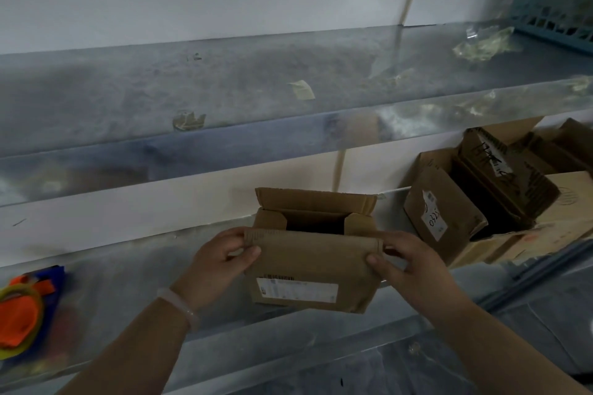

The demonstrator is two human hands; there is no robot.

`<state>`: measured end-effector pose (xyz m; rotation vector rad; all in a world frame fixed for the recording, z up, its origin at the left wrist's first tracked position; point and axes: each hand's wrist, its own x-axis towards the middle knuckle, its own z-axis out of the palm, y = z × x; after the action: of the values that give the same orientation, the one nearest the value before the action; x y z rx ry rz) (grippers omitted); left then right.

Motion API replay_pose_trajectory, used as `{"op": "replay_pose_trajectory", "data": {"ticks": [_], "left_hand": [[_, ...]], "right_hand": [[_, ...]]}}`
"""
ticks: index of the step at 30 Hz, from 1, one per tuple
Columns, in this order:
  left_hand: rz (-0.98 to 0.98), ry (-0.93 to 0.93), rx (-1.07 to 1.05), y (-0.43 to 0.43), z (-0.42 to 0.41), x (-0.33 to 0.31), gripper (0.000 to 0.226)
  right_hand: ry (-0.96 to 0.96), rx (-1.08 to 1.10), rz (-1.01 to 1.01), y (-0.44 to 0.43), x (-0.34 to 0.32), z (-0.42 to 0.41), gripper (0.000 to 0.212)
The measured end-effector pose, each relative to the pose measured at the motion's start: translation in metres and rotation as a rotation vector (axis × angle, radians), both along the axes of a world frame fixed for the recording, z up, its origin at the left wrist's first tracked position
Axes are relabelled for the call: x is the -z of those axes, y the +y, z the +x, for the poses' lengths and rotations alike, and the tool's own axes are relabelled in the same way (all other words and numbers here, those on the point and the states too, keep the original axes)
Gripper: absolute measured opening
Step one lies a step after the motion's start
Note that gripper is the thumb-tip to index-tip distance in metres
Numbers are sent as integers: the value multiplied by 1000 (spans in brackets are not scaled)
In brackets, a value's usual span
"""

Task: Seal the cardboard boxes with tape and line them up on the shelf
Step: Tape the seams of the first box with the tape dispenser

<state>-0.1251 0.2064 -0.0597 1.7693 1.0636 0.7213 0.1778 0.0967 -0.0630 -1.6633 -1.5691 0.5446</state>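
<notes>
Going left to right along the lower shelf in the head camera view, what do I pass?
From the left: orange-and-blue item → left hand → held cardboard box → right hand → pile of open cardboard boxes.

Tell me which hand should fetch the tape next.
Left, probably. The tape lies on the shelf to the left of the box, on the left hand's side; the right hand would have to cross over the box.

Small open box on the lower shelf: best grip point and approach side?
Likely the near flap of the box, pinched at both ends from the front, as the left hand and right hand do: it faces the person, ends exposed.
</notes>
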Motion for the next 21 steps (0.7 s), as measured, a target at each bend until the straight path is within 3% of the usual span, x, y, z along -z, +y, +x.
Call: {"op": "replay_pose_trajectory", "data": {"ticks": [4, 7, 8, 10, 12, 14, 16, 18, 21], "left_hand": [[173, -4, -72, 5, 11, 17, 28], [101, 37, -62, 15, 6, 23, 85], [102, 89, -38, 21, 3, 23, 103], [121, 164, 39, 31, 0, 19, 121], [127, 182, 124, 39, -2, 16, 120], [166, 226, 198, 42, -2, 14, 100], [247, 279, 233, 40, -3, 18, 70], [290, 277, 188, 34, -6, 23, 54], [337, 260, 46, 23, -13, 29, 55]], "right_hand": [[97, 93, -10, 12, 0, -1, 70], [49, 32, -101, 21, -3, 6, 121], [61, -36, -123, 24, -4, 7, 129], [107, -150, -152, 29, -8, 8, 125], [14, -175, -141, 30, -10, 7, 98], [-146, -171, -114, 29, -8, 6, 66], [-189, -194, -132, 28, -3, 5, 50], [-214, -213, -138, 30, 0, 1, 51], [-277, -246, -174, 37, -1, -9, 64]]}}
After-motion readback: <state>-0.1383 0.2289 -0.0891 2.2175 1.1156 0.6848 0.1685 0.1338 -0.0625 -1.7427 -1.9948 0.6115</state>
